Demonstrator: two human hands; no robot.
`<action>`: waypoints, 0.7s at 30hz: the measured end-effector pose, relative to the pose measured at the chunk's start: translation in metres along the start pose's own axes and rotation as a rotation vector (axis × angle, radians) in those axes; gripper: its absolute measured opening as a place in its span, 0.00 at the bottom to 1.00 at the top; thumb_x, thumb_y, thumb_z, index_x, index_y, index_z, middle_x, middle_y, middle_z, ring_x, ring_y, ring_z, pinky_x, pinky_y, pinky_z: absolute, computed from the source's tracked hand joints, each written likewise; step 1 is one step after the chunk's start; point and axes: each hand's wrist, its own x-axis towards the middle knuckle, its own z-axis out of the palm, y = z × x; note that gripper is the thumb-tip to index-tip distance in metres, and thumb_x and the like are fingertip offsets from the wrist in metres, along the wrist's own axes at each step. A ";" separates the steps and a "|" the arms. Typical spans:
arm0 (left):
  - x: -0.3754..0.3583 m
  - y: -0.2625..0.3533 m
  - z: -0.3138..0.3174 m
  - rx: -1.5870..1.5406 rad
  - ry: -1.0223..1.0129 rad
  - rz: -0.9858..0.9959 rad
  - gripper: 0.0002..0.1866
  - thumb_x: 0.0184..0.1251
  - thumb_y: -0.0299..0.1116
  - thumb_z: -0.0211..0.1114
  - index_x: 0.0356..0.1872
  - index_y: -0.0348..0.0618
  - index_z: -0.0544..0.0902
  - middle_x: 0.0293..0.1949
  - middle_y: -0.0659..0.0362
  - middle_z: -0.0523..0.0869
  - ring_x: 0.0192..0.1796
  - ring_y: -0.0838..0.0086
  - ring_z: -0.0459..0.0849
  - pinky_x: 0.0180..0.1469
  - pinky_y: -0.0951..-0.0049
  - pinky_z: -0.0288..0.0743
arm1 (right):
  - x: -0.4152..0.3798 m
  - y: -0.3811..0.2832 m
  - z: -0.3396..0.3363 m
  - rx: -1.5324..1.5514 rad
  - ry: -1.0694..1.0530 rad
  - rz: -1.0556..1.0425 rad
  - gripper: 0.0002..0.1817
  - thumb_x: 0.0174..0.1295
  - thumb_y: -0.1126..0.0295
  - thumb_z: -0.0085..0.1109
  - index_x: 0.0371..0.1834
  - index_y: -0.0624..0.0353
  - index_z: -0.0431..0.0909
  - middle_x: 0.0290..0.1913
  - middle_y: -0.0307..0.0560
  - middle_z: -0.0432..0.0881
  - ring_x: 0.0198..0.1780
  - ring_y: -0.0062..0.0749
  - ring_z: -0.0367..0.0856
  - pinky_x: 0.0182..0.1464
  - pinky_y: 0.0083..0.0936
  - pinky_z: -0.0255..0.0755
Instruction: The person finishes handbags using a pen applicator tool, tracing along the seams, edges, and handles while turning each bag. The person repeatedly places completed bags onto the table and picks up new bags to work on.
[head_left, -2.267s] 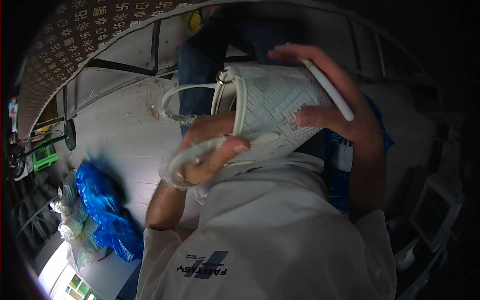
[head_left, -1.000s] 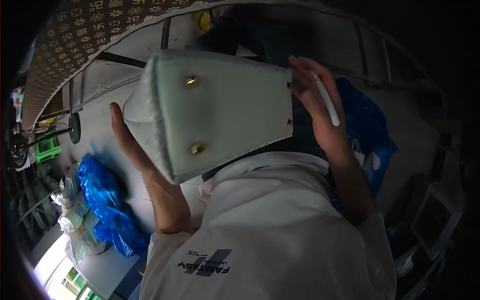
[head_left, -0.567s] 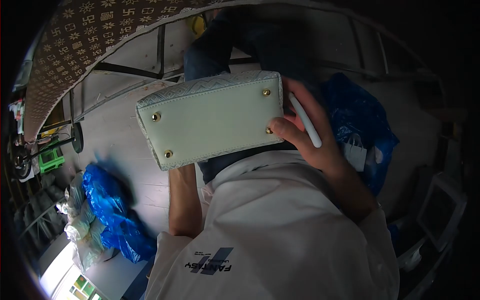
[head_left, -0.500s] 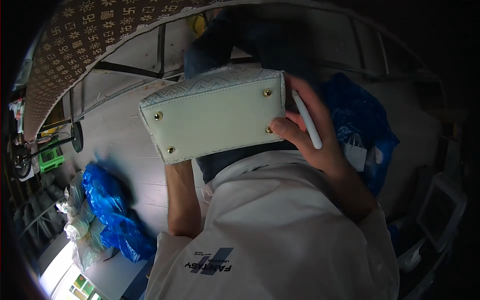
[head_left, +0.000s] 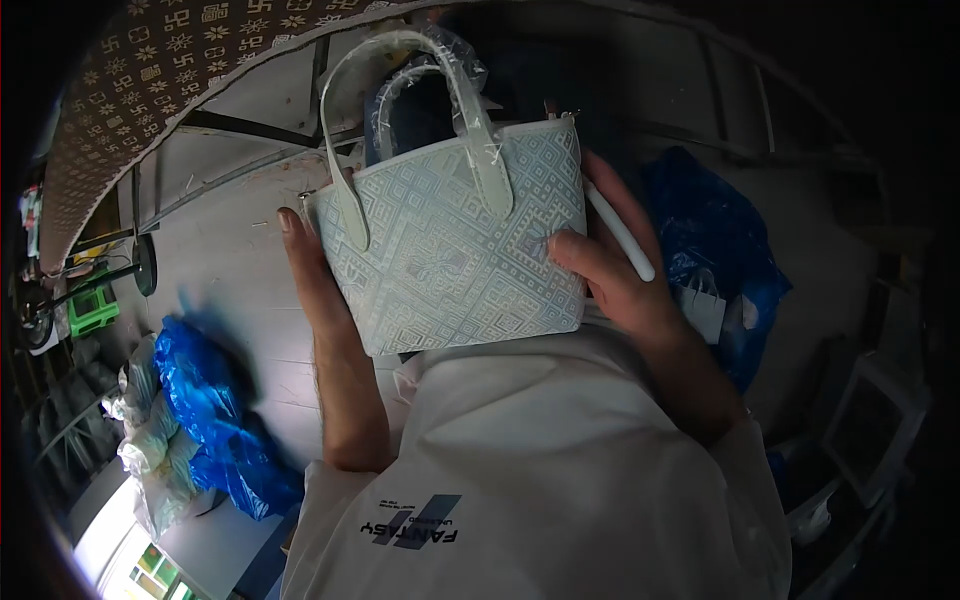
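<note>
A pale handbag (head_left: 440,260) with a blue-grey geometric pattern is held upright, its front facing the camera. Its two light handles (head_left: 335,150) stand up, partly wrapped in clear plastic. My left hand (head_left: 312,260) grips the bag's left side, with the thumb at the edge and the other fingers hidden behind. On the right side, my right hand (head_left: 610,260) has its thumb on the patterned front and its fingers behind. A white pen-like tool (head_left: 622,235) is also tucked in my right hand, pointing down to the right.
Blue plastic bags lie on the floor at left (head_left: 215,410) and right (head_left: 700,220), the right one beside a small white bag (head_left: 703,308). A green stool (head_left: 92,310) stands far left. Patterned cloth (head_left: 130,100) hangs at upper left.
The handbag has turned from showing its base with gold studs to showing its patterned front and handles. My left hand, earlier hidden behind it, now shows at its left side.
</note>
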 end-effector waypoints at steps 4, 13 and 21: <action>-0.009 -0.008 -0.009 0.152 -0.084 -0.007 0.31 0.77 0.50 0.56 0.66 0.30 0.71 0.52 0.43 0.85 0.49 0.63 0.90 0.50 0.67 0.86 | 0.001 -0.003 -0.007 -0.053 -0.005 -0.056 0.46 0.62 0.63 0.69 0.78 0.68 0.53 0.69 0.61 0.70 0.71 0.44 0.69 0.73 0.39 0.62; -0.011 0.002 -0.005 0.232 -0.111 -0.004 0.35 0.68 0.48 0.68 0.65 0.29 0.71 0.51 0.44 0.85 0.51 0.62 0.89 0.54 0.65 0.84 | 0.001 -0.005 -0.008 -0.054 -0.009 -0.094 0.47 0.59 0.62 0.72 0.77 0.68 0.55 0.68 0.60 0.71 0.71 0.44 0.70 0.73 0.39 0.63; -0.018 0.005 0.008 0.488 -0.336 0.209 0.60 0.32 0.37 0.91 0.69 0.30 0.64 0.56 0.47 0.83 0.58 0.62 0.84 0.62 0.62 0.78 | 0.009 -0.002 -0.024 -0.142 -0.036 -0.207 0.56 0.45 0.65 0.85 0.76 0.62 0.57 0.62 0.52 0.76 0.66 0.38 0.75 0.68 0.34 0.70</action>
